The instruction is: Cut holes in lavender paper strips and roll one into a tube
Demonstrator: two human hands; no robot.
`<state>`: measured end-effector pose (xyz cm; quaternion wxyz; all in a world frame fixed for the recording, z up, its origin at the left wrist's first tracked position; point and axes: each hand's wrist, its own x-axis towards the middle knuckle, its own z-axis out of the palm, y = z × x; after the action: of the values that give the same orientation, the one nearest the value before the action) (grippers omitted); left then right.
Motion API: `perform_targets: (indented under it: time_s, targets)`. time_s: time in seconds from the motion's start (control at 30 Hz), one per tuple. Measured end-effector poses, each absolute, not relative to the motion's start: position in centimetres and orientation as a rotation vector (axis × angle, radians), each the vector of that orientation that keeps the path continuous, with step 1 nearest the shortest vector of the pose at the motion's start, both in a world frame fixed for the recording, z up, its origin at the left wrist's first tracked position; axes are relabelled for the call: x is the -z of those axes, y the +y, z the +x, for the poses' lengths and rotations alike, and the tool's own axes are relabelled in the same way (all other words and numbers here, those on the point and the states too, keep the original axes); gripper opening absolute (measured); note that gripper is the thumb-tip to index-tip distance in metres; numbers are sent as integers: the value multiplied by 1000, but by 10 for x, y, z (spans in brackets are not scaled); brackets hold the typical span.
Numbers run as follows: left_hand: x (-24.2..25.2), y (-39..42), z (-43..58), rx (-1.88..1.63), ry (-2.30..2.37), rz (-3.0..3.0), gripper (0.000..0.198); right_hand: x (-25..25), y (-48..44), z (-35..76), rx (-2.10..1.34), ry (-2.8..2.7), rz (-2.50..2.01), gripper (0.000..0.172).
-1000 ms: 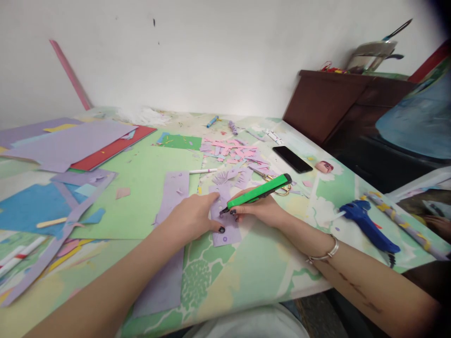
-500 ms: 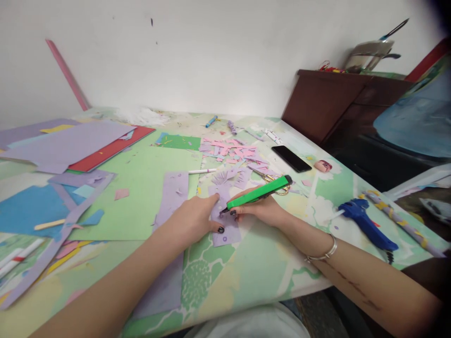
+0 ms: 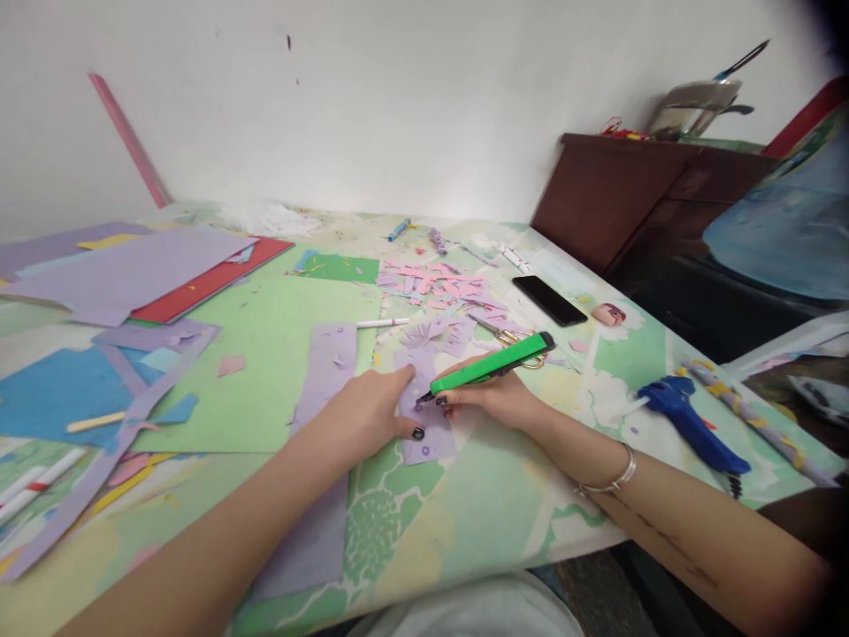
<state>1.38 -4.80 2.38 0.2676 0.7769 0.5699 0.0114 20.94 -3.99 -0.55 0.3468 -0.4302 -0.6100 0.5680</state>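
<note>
Head view, barely changed, so work seemingly stays at one spot: right hand (image 3: 497, 394) pinching the green plastic knife (image 3: 491, 364), tip at the lavender paper strip (image 3: 436, 435) that the left hand (image 3: 371, 402), thumb and forefinger wide, steadies on green floral tablecloth (image 3: 491, 513).

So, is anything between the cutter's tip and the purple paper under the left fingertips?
Nothing visible: the cutter, in the right hand, has its tip right at the paper. The left hand rests beside the tip, not covering it.
</note>
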Motion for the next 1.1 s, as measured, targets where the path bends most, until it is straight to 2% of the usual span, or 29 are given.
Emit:
perform_targets:
  time_s: [1.1]
  targets:
    - [-22,-47,15,113,1555,2217,65,9,-38,211,-1474,-1564,-1082,28]
